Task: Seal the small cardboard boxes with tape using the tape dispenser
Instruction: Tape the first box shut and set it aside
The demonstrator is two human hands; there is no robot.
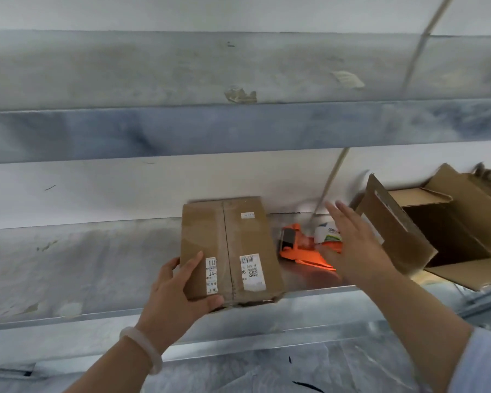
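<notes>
- Where the wall meets it, a scuffed grey metal shelf (82, 265) runs the full width of the view and carries everything below.
- At the shelf's right end an open cardboard box (448, 231) stands with its flaps up; one flap leans towards the middle of the shelf.
- Near the middle, a small cardboard box (230, 245) lies flat. Its near end juts just past the shelf's front edge and its far end reaches towards the wall. The top flaps are closed along a centre seam, and two white printed labels (253, 272) sit on either side of it.
- The left hand (179, 290) grips the small box's near left corner, thumb on top and fingers curled under the front edge.
- The right hand (355, 245) hangs over the dispenser, fingers straight and slightly spread, holding nothing; motion blur hides whether it touches.
- An orange tape dispenser (298, 248) lies just right of the small box, between it and the open box.
- A pale bracelet (142, 347) circles the left wrist.
</notes>
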